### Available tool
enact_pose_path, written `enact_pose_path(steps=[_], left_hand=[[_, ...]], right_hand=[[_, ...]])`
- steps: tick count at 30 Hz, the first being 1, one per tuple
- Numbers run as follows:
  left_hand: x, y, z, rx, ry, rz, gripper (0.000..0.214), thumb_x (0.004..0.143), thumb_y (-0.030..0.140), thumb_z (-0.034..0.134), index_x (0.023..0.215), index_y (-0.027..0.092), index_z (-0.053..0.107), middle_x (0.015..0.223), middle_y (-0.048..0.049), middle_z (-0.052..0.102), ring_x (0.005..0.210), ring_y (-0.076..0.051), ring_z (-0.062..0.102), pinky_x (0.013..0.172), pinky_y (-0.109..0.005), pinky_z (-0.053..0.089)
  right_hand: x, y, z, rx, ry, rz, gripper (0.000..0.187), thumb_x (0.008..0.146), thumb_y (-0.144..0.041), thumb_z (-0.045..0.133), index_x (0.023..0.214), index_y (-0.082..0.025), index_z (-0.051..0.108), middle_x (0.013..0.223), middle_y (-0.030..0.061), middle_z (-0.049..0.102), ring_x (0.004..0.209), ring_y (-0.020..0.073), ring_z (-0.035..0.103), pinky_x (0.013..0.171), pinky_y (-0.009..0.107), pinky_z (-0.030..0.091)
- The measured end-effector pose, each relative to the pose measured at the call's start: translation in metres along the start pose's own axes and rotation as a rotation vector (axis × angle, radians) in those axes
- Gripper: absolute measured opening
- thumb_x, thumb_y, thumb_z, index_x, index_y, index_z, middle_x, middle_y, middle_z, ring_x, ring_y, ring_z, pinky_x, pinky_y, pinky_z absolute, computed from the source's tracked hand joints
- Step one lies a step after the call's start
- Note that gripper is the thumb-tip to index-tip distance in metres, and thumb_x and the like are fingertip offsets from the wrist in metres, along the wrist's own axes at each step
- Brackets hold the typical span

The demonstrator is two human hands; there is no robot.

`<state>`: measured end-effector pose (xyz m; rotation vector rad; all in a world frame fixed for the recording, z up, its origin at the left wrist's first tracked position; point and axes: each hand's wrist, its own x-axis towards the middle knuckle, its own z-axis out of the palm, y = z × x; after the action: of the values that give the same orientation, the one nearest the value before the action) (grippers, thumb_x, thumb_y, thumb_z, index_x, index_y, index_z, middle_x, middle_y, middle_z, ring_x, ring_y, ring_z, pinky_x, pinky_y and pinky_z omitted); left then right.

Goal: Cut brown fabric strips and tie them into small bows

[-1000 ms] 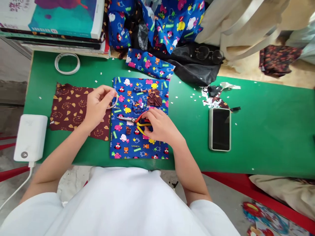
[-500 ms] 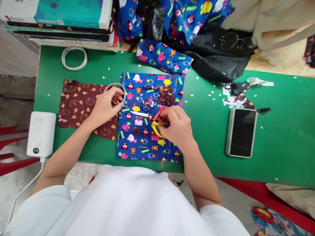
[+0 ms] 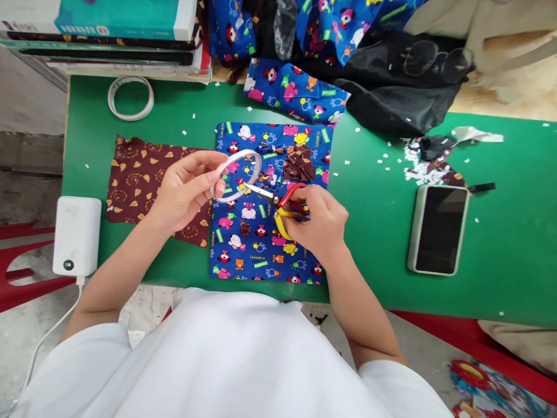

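Note:
A thin roll of white tape point(image 3: 251, 155) is pinched in my left hand point(image 3: 191, 183), tilted up above the blue cartoon-print cloth point(image 3: 243, 255). My right hand point(image 3: 319, 220) is closed around the red and yellow handles of the scissors point(image 3: 282, 212). The scissor blades point left and their tip is at the tape ring; whether they touch it, I cannot tell. Small brown fabric strips point(image 3: 300, 164) lie in a pile on the blue cloth, beside a few blue scraps point(image 3: 272, 174). Under my left wrist is a brown leaf-print cloth point(image 3: 134, 186).
Another tape roll point(image 3: 130, 98) lies at the back left, near stacked books point(image 3: 117, 23). A power bank point(image 3: 77, 235) with a cable sits at the left edge. Right of me are a phone point(image 3: 438, 229) and a heap of white paper bits point(image 3: 418, 162). Glasses point(image 3: 437, 61) rest on a black bag point(image 3: 391, 87).
My left hand has moved right and turned, bringing the tape roll over the blue cloth to the scissor tip. The right hand stays near its place with the scissors. The view has shifted slightly.

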<state>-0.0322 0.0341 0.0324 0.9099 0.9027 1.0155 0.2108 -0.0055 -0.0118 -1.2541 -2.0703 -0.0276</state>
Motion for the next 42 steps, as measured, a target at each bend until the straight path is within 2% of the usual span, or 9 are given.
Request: enact_pose_path(steps=[7, 12, 16, 21, 28, 32, 36, 42], left_hand=[[-0.0032, -0.0046, 0.0045, -0.097, -0.017, -0.107, 0.029, 0.068, 0.031, 0.082, 0.093, 0.022, 0.071, 0.081, 0.0026, 0.066, 0.061, -0.004, 0.061, 0.06, -0.014, 0.058], [-0.0042, -0.0053, 0.0049, -0.097, -0.074, -0.108, 0.038, 0.069, 0.028, 0.082, 0.104, 0.025, 0.069, 0.083, 0.002, 0.065, 0.065, -0.006, 0.063, 0.063, -0.016, 0.057], [-0.0049, -0.0053, 0.0053, -0.067, -0.127, -0.116, 0.042, 0.07, 0.027, 0.08, 0.11, 0.027, 0.067, 0.092, 0.0003, 0.067, 0.068, -0.008, 0.063, 0.067, -0.019, 0.058], [-0.0053, -0.0075, 0.0059, 0.0, -0.19, -0.124, 0.04, 0.072, 0.029, 0.079, 0.11, 0.024, 0.067, 0.095, -0.0019, 0.066, 0.074, -0.011, 0.066, 0.071, -0.023, 0.059], [-0.0049, -0.0092, 0.0029, 0.087, -0.18, -0.105, 0.039, 0.071, 0.033, 0.079, 0.107, 0.026, 0.065, 0.093, -0.0022, 0.065, 0.074, -0.013, 0.066, 0.07, -0.026, 0.059], [-0.0039, -0.0084, 0.0031, 0.095, -0.204, -0.124, 0.036, 0.071, 0.032, 0.079, 0.103, 0.024, 0.066, 0.089, -0.0013, 0.063, 0.072, -0.012, 0.065, 0.07, -0.024, 0.058], [-0.0015, -0.0076, 0.0053, 0.075, -0.189, -0.169, 0.034, 0.068, 0.029, 0.079, 0.099, 0.022, 0.067, 0.089, -0.0008, 0.063, 0.071, -0.01, 0.062, 0.067, -0.022, 0.055], [0.0011, -0.0043, 0.0065, -0.015, -0.129, -0.215, 0.031, 0.062, 0.02, 0.081, 0.091, 0.02, 0.068, 0.09, -0.0002, 0.062, 0.068, -0.006, 0.058, 0.065, -0.017, 0.052]], right_hand=[[-0.0001, -0.0043, 0.0005, -0.022, 0.068, 0.016, 0.022, 0.064, -0.012, 0.055, 0.083, -0.022, 0.049, 0.063, -0.0041, 0.062, 0.05, 0.0111, 0.054, 0.05, 0.022, 0.043], [-0.0008, -0.0045, 0.0009, -0.027, 0.075, 0.033, 0.02, 0.065, -0.014, 0.054, 0.083, -0.022, 0.048, 0.064, -0.0039, 0.061, 0.051, 0.0107, 0.056, 0.047, 0.021, 0.04], [-0.0008, -0.0055, 0.0001, -0.039, 0.056, 0.055, 0.019, 0.069, -0.019, 0.059, 0.082, -0.022, 0.046, 0.062, -0.0047, 0.057, 0.048, 0.0098, 0.052, 0.046, 0.021, 0.038], [-0.0002, -0.0064, -0.001, -0.024, 0.018, 0.091, 0.022, 0.071, -0.026, 0.062, 0.082, -0.023, 0.044, 0.06, -0.0058, 0.053, 0.047, 0.0097, 0.048, 0.046, 0.022, 0.037], [-0.0056, -0.0043, -0.0014, -0.025, -0.022, 0.185, 0.025, 0.072, -0.037, 0.062, 0.079, -0.023, 0.043, 0.058, -0.0053, 0.048, 0.046, 0.0108, 0.045, 0.047, 0.025, 0.035], [-0.0044, -0.0056, -0.0024, -0.023, -0.039, 0.173, 0.026, 0.073, -0.039, 0.061, 0.079, -0.023, 0.042, 0.059, -0.0048, 0.049, 0.047, 0.0107, 0.045, 0.047, 0.025, 0.035], [-0.0017, -0.006, -0.0028, -0.01, -0.048, 0.164, 0.026, 0.074, -0.037, 0.062, 0.079, -0.023, 0.04, 0.061, -0.0048, 0.048, 0.048, 0.0105, 0.045, 0.047, 0.025, 0.034], [-0.0043, -0.0016, -0.0004, -0.009, -0.126, 0.174, 0.027, 0.077, -0.037, 0.062, 0.084, -0.023, 0.04, 0.069, -0.0018, 0.053, 0.056, 0.0125, 0.048, 0.051, 0.026, 0.037]])
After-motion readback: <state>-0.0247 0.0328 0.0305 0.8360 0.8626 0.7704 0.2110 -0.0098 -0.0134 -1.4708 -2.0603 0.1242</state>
